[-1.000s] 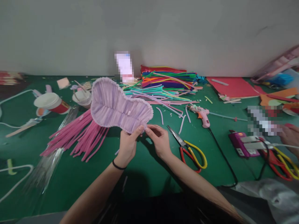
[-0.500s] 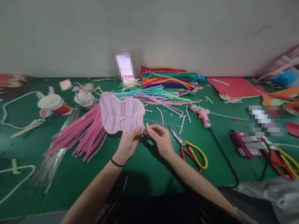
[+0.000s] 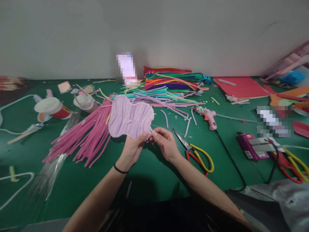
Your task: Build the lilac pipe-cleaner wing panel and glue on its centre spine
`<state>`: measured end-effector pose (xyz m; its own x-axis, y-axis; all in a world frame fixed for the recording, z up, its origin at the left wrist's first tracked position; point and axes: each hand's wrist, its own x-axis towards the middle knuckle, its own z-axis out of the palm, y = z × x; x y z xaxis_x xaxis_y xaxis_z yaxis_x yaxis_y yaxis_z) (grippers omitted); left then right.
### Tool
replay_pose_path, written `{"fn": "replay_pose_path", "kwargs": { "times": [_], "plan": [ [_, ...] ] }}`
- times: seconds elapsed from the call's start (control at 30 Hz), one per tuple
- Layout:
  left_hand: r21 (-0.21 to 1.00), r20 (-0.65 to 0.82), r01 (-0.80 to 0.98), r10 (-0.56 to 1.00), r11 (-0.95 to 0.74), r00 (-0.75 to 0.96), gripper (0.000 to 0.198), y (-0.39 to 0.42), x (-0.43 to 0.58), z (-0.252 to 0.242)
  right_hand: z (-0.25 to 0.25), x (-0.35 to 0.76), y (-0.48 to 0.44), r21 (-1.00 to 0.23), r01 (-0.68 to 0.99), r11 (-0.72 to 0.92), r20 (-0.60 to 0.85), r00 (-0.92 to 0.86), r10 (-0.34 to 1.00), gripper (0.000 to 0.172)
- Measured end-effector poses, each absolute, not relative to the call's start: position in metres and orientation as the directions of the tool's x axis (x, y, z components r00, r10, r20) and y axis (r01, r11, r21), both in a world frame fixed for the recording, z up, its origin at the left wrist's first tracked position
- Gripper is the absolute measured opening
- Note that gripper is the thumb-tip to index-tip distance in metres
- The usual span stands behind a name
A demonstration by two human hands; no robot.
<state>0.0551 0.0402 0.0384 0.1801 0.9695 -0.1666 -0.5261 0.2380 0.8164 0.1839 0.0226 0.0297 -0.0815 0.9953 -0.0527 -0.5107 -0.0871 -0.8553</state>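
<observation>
A lilac, fuzzy butterfly-shaped piece [image 3: 130,117], apparently built from rows of pipe cleaners, is held up over the table. My left hand [image 3: 133,149] grips its lower right edge, thumb in front and fingers behind. At that same corner my right hand [image 3: 165,143] is closed in a pinch, its fingertips touching or nearly touching the edge. Whatever lies between those fingertips is too small to make out. Scissors [image 3: 193,149] with one red and one yellow handle lie right of my right hand. Pink pipe cleaners [image 3: 89,138] fan out behind and left of the butterfly.
Teal and lilac pipe cleaners [image 3: 154,93] and multicoloured bundles [image 3: 173,79] lie along the wall. A pink glue gun [image 3: 209,117] trails a black cord. Two paper cups [image 3: 53,108] stand left. Right are red sheets [image 3: 243,87], a purple power bank [image 3: 252,148] and more scissors [image 3: 289,167].
My right fingertips have closed in on the butterfly's lower right edge, where a small gap showed before. The butterfly has shifted slightly right in the view.
</observation>
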Motion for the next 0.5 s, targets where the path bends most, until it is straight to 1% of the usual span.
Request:
{"fn": "replay_pose_path", "kwargs": {
  "times": [0.33,0.5],
  "plan": [
    [0.819,-0.158,-0.529,0.973,0.223,0.165,0.028,0.0404,0.0544,0.036,0.0302,0.1834,0.0208,-0.913,-0.409,-0.008,0.0,-0.02,1.0,0.019],
    [0.805,-0.159,-0.552,0.976,0.216,0.149,0.029,0.041,0.0547,0.0325,0.0371,0.1829,0.0209,-0.95,-0.31,0.044,0.038,0.028,0.999,0.021]
  ]
}}
